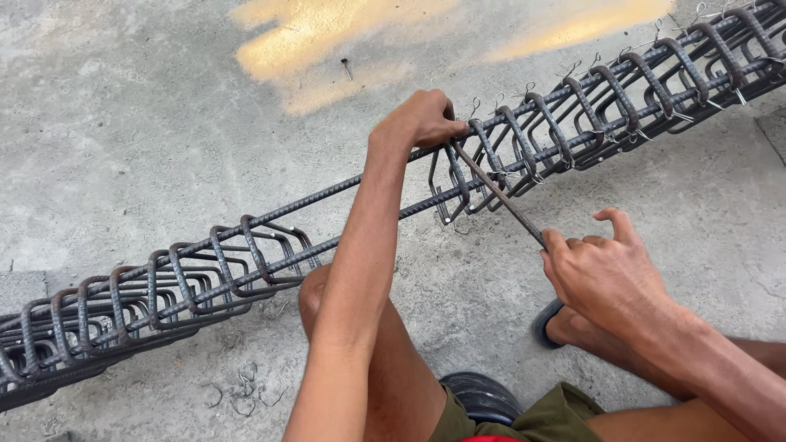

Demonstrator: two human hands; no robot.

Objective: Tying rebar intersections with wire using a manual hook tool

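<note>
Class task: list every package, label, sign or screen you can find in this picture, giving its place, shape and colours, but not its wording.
None in view: only a rebar cage on the concrete floor, the left hand on a stirrup and the right hand holding a thin metal hook tool.

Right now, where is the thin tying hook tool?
Head view, right of centre: the hook tool slants from the right hand up to the rebar cage beside the left hand.
</note>
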